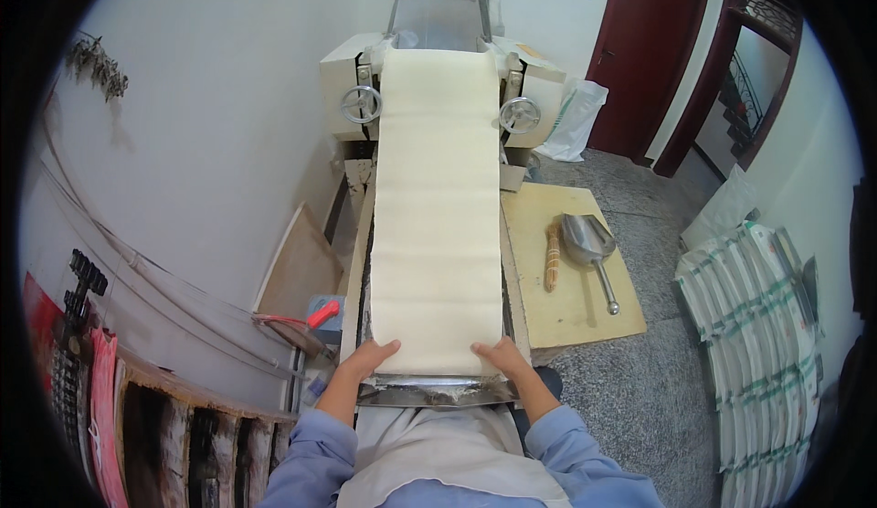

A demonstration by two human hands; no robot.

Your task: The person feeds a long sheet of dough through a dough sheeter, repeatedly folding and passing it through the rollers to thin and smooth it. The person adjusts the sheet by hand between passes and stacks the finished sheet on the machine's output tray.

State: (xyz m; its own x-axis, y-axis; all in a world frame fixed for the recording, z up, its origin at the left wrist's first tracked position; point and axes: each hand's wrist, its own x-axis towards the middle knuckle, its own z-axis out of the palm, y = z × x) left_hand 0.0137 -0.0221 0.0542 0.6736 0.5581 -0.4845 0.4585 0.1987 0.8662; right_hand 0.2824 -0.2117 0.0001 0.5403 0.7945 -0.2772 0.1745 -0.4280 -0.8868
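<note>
A long, pale dough sheet [438,213] runs down from the rollers of a dough sheeter [342,62] toward me. My left hand [366,357] grips its near left edge, with the thumb lying on top. At the near right edge my right hand [503,357] holds the same sheet, thumb also on top. Most of my fingers are hidden under or beside the dough. The near end lies just above the floury metal front edge [438,395] of the machine's bed. Two metal handwheels [361,104] flank the sheet at the rollers.
Right of the machine, a yellowish board [548,330] carries a metal scoop [588,239] and a tied bundle of thin sticks [552,258]. Stacked white sacks [760,371] line the right wall. A red-handled tool [323,314] lies at left, near a wooden rack [178,391].
</note>
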